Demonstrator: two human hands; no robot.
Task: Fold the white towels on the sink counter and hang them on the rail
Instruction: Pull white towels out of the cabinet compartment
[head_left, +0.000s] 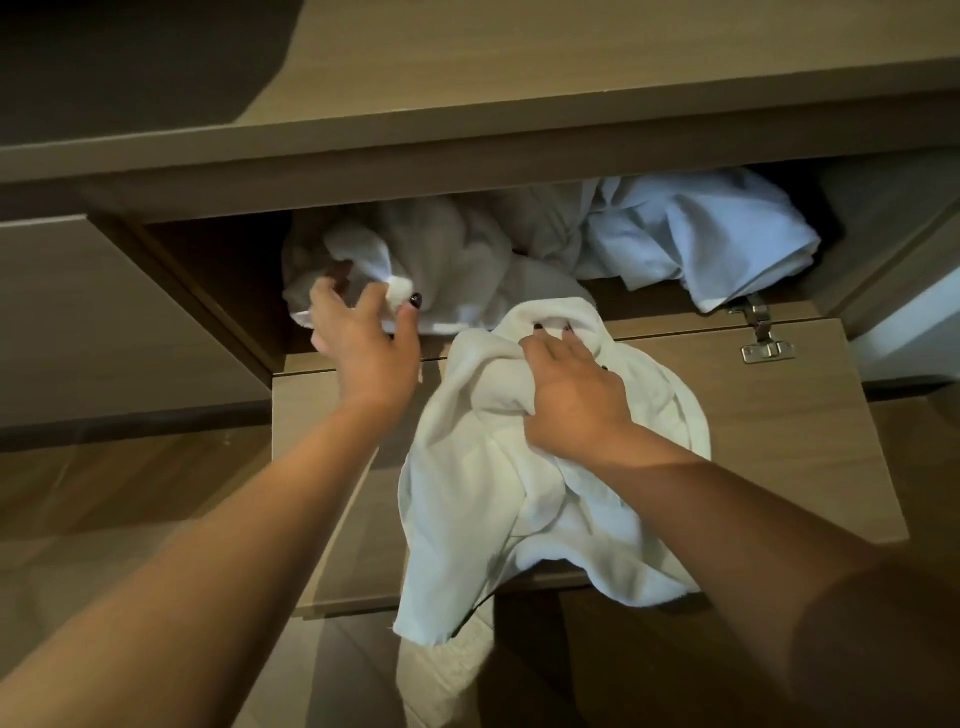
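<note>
Towels: three white bundles (count rough). Right hand (571, 395) grips one towel (493, 493) draped over the flap door (779, 415) at 6 o'clock. Left hand (363, 338) pinches a second towel (415, 260) inside the cabinet opening (218, 270). Third, bluish bundle (701, 234) at 1 o'clock, above hinge (763, 338). No readable writing.
</note>
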